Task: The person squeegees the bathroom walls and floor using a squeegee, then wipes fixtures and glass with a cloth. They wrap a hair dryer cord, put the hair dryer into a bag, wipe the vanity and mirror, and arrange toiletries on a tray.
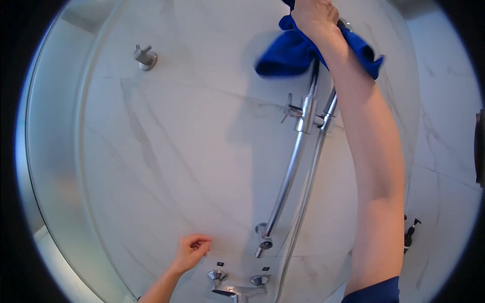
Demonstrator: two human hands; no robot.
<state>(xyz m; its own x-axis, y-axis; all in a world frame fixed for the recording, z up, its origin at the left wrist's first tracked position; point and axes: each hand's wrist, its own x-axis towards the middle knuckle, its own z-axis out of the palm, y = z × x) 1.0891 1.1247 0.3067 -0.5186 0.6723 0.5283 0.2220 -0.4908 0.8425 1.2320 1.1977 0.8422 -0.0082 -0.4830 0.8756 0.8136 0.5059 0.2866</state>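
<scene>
The right hand (316,17), at the upper edge of the view, has its grip closed on a blue cloth (285,55), bunched about the upper part of a chrome shower rail (286,189). The cloth is soft and matte, with one broad, rounded fold hanging left of the rail and a narrower, pointed corner showing right of the forearm; its edges are slightly blurred. The fingertips are partly hidden.

The left hand (193,251) is low down, near the marble-patterned wall (177,151). Its grip is loosely curled and partly open, with nothing seen in it; whether it touches the wall cannot be told.

The rail is a slim, glossy tube, looking bowed through the wide lens. A cylindrical chrome bracket (306,115) with a cross-shaped knob sits on it just below the cloth. A ribbed, flexible metal hose (302,212) runs down beside the rail, past its round lower mount (261,230). Below stands a shiny mixer tap (237,290) with two flared, faceted handles.

The wall is smooth and pale, with grey veins and thin joints. A brushed-looking metal wall fitting (145,58) with pronged ends projects at upper left, near a frosted, translucent panel (53,151). A dark pump bottle (409,238) shows just right of the right arm.
</scene>
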